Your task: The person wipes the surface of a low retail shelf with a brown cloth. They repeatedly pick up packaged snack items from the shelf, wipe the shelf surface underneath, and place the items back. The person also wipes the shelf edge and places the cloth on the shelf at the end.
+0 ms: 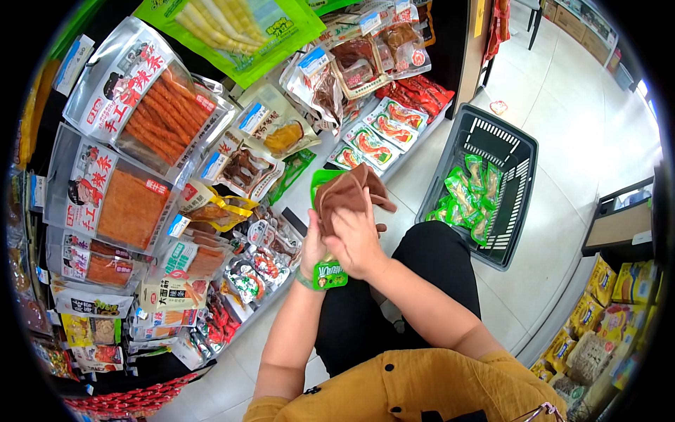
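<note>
My left hand holds a green snack packet upright in front of my knees. The packet's lower end shows below my right hand, and a green edge shows beside the cloth; its middle is hidden. In my right hand is a folded brown cloth, which lies over the packet's upper part. To the right, on the floor, stands a dark plastic shopping basket with several similar green packets inside.
On the left, a store shelf carries hanging bags of spicy strips and a green bag. Small sealed snack packs line its bottom ledge. Yellow packages fill a low shelf at right. Pale tiles cover the floor.
</note>
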A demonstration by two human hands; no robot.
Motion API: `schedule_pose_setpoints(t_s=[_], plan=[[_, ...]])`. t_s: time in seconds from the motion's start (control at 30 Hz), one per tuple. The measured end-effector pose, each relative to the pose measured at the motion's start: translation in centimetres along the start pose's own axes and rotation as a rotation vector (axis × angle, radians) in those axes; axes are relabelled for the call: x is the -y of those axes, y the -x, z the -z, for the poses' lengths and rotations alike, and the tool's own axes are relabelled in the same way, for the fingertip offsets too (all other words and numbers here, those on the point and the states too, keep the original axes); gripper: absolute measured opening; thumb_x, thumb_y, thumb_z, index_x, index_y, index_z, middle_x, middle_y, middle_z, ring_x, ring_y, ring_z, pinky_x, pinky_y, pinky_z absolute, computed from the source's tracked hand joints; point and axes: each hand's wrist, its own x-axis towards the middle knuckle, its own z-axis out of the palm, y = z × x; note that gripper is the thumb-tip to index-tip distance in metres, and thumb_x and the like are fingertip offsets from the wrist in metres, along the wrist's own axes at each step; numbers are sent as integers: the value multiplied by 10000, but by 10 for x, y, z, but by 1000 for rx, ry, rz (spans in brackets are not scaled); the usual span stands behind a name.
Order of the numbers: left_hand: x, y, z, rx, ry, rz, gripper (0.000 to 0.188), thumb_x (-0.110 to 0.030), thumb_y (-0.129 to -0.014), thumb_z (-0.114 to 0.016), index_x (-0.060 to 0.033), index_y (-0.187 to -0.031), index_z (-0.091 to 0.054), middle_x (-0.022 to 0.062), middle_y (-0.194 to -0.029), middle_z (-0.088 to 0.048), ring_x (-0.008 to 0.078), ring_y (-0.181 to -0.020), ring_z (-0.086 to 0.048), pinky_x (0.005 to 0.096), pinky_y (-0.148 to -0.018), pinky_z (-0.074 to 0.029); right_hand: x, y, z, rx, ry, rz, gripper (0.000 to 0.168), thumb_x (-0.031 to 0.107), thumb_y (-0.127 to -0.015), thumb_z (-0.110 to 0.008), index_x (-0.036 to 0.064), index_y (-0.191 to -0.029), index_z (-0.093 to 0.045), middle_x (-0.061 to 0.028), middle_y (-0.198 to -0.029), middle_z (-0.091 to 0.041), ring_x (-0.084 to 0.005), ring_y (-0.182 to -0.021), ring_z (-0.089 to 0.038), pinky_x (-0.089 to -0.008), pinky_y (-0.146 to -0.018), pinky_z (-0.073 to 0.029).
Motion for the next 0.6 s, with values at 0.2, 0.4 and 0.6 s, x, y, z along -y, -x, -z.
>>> schedule_pose_setpoints(t_s=[0.2,0.4,0.6], plan=[[11,11,19,-225,-232,92,585,-452,-1020,-289,-124,-1497,-203,106,-1501,-298,203,-1362,-348,372,-1126,-284,-20,-28,3,-114,18,-253,373,285,-900,-530,-45,-1067,-579,-183,-1124,-571,-368,-1068,-520,-519,-1063,-266],[22,-3,16,-240,-126,-19,533,-447,-1019,-332,-91,-1413,-361,101,-1348,-482,227,-1222,-490,391,-1050,-373,-27,-17,-14,-96,-127,-240,338,223,-932,-511,-90,-1055,-545,-278,-1144,-529,-453,-1095,-479,-484,-975,-370],[0,-9,49,-347,-60,-151,416,-407,-1016,-389,-100,-1268,-511,70,-1157,-592,201,-1042,-576,366,-937,-443,10,7,-15,45,-431,-294,234,174,-934,-514,-58,-963,-510,-248,-1037,-495,-441,-986,-495,-457,-873,-415]])
